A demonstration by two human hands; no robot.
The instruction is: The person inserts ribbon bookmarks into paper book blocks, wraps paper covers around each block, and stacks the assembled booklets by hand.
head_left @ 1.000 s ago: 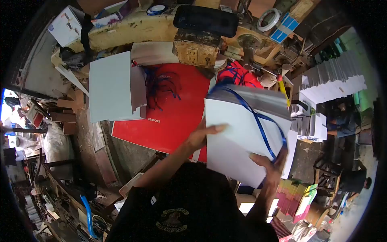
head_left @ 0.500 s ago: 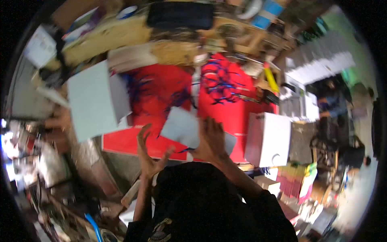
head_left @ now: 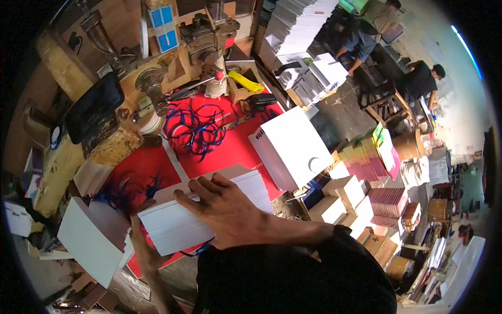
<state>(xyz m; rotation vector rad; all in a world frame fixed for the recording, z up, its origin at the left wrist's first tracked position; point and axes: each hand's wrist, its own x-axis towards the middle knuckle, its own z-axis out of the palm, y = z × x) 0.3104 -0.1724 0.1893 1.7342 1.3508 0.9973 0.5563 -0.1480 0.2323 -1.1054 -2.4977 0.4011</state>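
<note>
A thick stack of white paper booklets is tilted in front of my body, its layered edges facing me. My right hand grips it from above, with bent fingers hooked over the upper edge. Against its left end rests my left hand, partly hidden behind the stack. Left of it stands another pale stack. A taller white stack is on the right. Blue-black ribbons lie tangled on the red board beyond the held stack.
A metal machine, a yellow cutter and a black phone-like slab are at the back. Right of the bench stand boxes and coloured stacks. Two people work at the far right.
The view has turned right. My left hand, spread apart from the paper before, now touches the stack's left end. The right hand, flat on pale paper before, now grips the raised stack.
</note>
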